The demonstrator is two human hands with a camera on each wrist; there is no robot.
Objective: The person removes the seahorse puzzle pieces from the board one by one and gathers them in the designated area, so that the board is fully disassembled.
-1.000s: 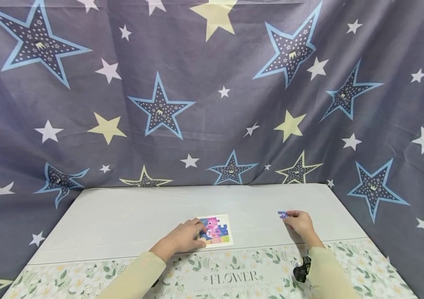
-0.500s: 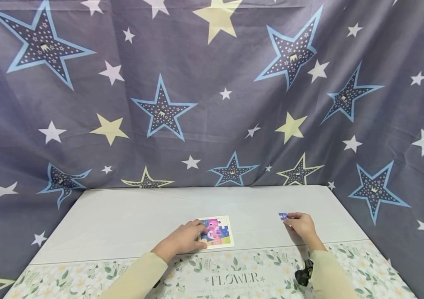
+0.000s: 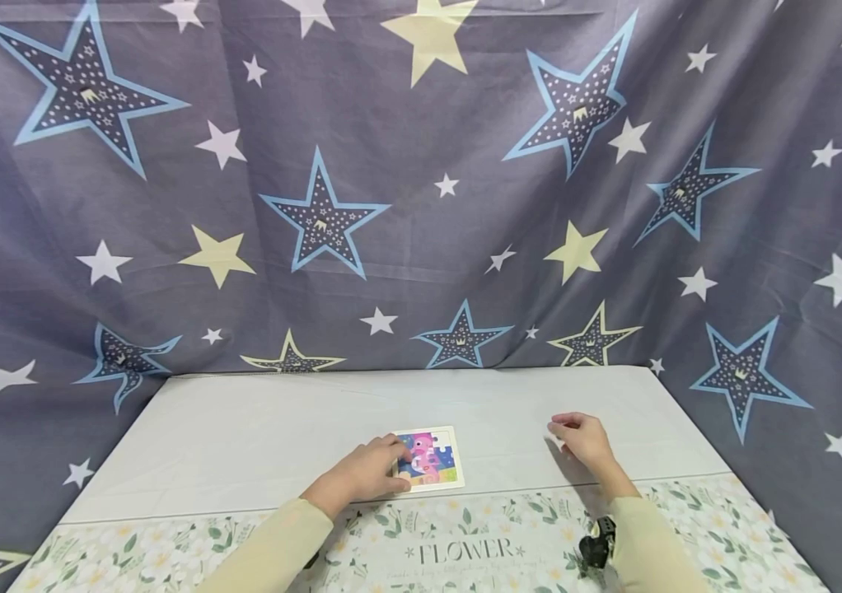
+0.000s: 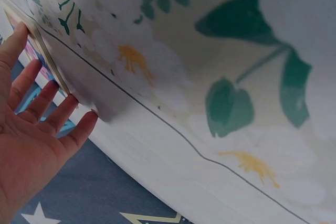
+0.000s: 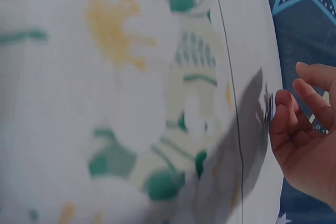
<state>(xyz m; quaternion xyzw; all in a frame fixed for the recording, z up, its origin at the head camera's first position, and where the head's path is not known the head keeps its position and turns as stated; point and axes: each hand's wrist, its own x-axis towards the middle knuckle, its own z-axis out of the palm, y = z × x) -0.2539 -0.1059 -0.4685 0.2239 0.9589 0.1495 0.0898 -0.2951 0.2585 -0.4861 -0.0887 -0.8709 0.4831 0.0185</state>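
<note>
A jigsaw board with a pale frame and a pink seahorse picture lies on the white part of the table cover in the head view. My left hand rests at its left side, fingertips on it. The left wrist view has this hand with fingers spread, touching the board's frame. To the right, my right hand is raised over the cover. Between thumb and fingers it pinches a puzzle piece, visible only as a thin blue edge in the right wrist view and largely hidden in the head view.
The table cover is white at the back and floral with "FLOWER" lettering along the front. A dark curtain with stars hangs behind and at both sides. A black wrist device sits by the right sleeve.
My right hand has moved slightly left and turned, so the blue-purple piece's face no longer shows in the head view. The left hand and board have stayed put.
</note>
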